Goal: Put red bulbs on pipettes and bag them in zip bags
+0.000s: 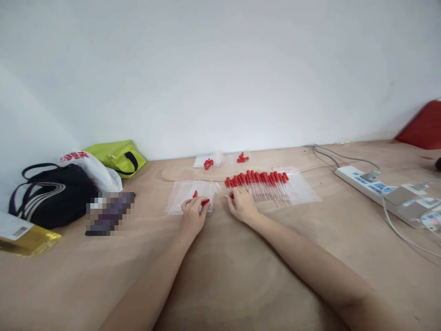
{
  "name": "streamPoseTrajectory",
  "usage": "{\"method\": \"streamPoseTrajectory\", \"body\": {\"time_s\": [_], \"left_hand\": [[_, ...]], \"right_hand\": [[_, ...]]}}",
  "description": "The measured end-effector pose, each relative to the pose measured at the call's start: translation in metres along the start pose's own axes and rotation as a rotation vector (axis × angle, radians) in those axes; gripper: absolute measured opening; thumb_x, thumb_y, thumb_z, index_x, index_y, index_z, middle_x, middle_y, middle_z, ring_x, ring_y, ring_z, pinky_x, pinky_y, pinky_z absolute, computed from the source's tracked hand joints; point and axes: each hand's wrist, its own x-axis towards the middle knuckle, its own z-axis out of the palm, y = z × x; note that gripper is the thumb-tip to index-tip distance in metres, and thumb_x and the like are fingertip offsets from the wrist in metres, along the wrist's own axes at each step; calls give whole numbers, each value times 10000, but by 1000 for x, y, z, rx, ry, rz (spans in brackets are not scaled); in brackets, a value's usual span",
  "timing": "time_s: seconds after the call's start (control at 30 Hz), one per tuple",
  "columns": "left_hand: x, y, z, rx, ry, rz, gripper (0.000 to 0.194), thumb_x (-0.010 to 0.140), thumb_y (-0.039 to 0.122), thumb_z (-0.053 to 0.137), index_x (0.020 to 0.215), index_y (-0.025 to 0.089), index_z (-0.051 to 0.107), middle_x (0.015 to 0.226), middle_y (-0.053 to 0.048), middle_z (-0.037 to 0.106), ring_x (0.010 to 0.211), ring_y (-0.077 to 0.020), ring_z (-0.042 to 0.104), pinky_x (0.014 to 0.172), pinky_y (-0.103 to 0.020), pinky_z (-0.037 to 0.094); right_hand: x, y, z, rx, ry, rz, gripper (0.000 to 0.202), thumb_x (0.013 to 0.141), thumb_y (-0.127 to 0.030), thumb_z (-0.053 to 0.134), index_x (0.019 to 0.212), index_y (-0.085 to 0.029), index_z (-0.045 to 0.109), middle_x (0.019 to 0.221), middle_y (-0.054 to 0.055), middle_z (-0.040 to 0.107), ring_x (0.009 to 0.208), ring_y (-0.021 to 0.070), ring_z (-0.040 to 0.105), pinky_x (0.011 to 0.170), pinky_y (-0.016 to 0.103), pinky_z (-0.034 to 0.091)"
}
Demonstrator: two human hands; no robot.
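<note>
Over a clear zip bag (175, 198), my left hand (193, 214) is closed in a pinch on a red rubber bulb (206, 202). Another red bulb (195, 194) lies on the bag just beyond my fingers. My right hand (243, 205) is closed at the left end of a row of glass droppers (263, 191), which have red bulbs at the far end and thin clear tubes toward me. A bit of red shows at my right fingertips, but most of what they hold is hidden. A second clear bag (306, 191) lies partly under the row's right end.
Farther back lie two small groups of red bulbs (208, 163) on clear bags. At left are a black bag (58, 193), a lime-green bag (119, 156) and a blurred dark object (112, 214). A power strip (375, 188) with cables sits at right.
</note>
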Motion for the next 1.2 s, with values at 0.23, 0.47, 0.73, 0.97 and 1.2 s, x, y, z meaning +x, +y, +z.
{"method": "streamPoseTrajectory", "body": {"time_s": [0.23, 0.47, 0.73, 0.97, 1.2], "left_hand": [[-2, 14, 10, -99, -7, 192, 232, 872, 294, 404, 944, 205, 605, 1026, -81, 639, 911, -184, 597, 821, -365, 411], [-6, 32, 13, -66, -88, 217, 222, 879, 268, 403, 890, 216, 618, 1063, -84, 625, 931, -185, 590, 902, -432, 328], [-4, 43, 4, -146, -93, 255, 176, 871, 250, 434, 872, 212, 606, 904, -23, 672, 880, -165, 588, 897, -380, 268], [-8, 44, 2, -168, -158, 306, 202, 888, 234, 399, 848, 213, 596, 807, 5, 671, 742, -129, 598, 892, -368, 215], [-10, 45, 2, -155, -199, 369, 211, 892, 228, 384, 836, 203, 586, 765, 12, 661, 714, -124, 588, 896, -376, 204]], "right_hand": [[-51, 58, -34, 12, 130, -332, 304, 834, -126, 360, 1090, -170, 520, 776, 39, 602, 730, 138, 520, 795, 329, 263], [-49, 58, -36, -20, 69, -368, 401, 734, -26, 389, 1026, -217, 587, 866, 38, 618, 785, 140, 531, 850, 359, 212], [-49, 51, -34, 7, 15, -357, 380, 749, -44, 392, 1010, -228, 597, 878, 36, 631, 793, 153, 544, 868, 393, 178], [-46, 56, -37, 34, -61, -361, 376, 754, -66, 427, 1018, -263, 609, 867, 23, 634, 786, 130, 545, 859, 387, 155], [-46, 54, -37, -5, -32, -379, 249, 797, -156, 454, 916, -265, 643, 797, 4, 631, 736, 121, 532, 830, 379, 142]]}}
